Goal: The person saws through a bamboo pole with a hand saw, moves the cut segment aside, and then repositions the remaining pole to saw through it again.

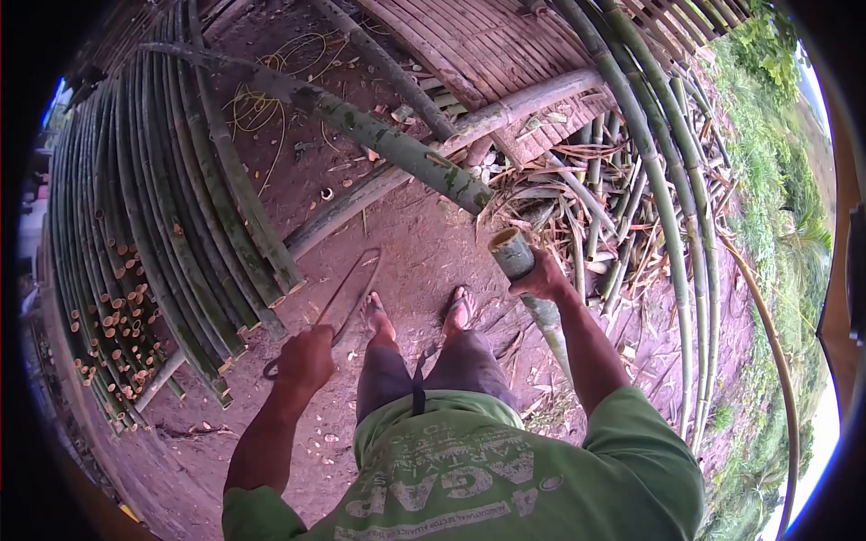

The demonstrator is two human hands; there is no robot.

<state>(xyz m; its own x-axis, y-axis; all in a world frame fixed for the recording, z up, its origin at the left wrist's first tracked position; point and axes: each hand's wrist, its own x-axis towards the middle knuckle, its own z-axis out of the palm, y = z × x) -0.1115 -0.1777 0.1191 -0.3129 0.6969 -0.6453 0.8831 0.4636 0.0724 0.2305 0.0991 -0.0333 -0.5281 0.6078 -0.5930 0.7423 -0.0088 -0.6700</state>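
Note:
My left hand [307,359] is closed around the handle of a bow saw [347,316], whose thin frame points forward over the ground, away from the bamboo. My right hand [541,275] grips a green bamboo pole [511,255] near its hollow cut end; the pole runs back under my forearm. Just ahead of that cut end, a thick bamboo pole [397,149] ends with a small gap between the two. This thick pole lies across a grey support pole [361,194].
Stacked bamboo poles [180,198] fill the left side, their cut ends facing me. Split bamboo scraps [595,216] pile up ahead on the right, beside a slatted bamboo platform [487,50]. Long poles [672,198] lean along the right. Yellow cord [257,104] lies on the dirt.

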